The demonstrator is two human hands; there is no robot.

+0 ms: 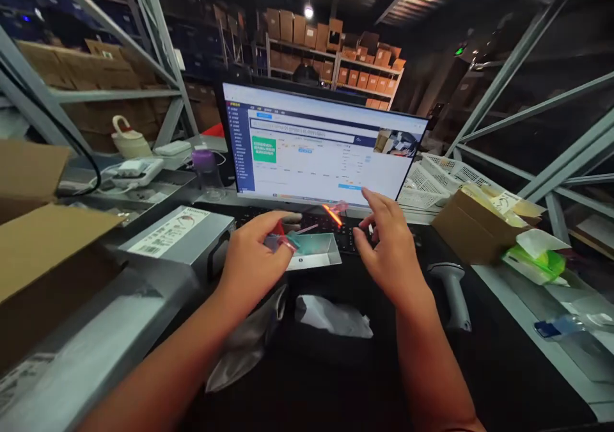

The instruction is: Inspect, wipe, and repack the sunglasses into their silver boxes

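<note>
My left hand (259, 249) pinches a small red and teal item (291, 240), blurred, over a shallow silver tray-like box (314, 262). To the right, my right hand (387, 243) has its fingers apart and nothing between them. An orange-lit strip (332, 216) shows between the hands, above the black keyboard (352, 243); what it belongs to is unclear. Nearer to me on the black mat lie a crumpled whitish plastic bag (333, 317) and a grey translucent bag (249, 342).
Behind the hands stands a lit monitor (307, 157). A barcode scanner (453, 294) lies at right, near an open carton (480, 227) and white baskets (425, 179). At left are a grey labelled box (192, 237), a large open carton (52, 240) and a purple-lidded cup (206, 166).
</note>
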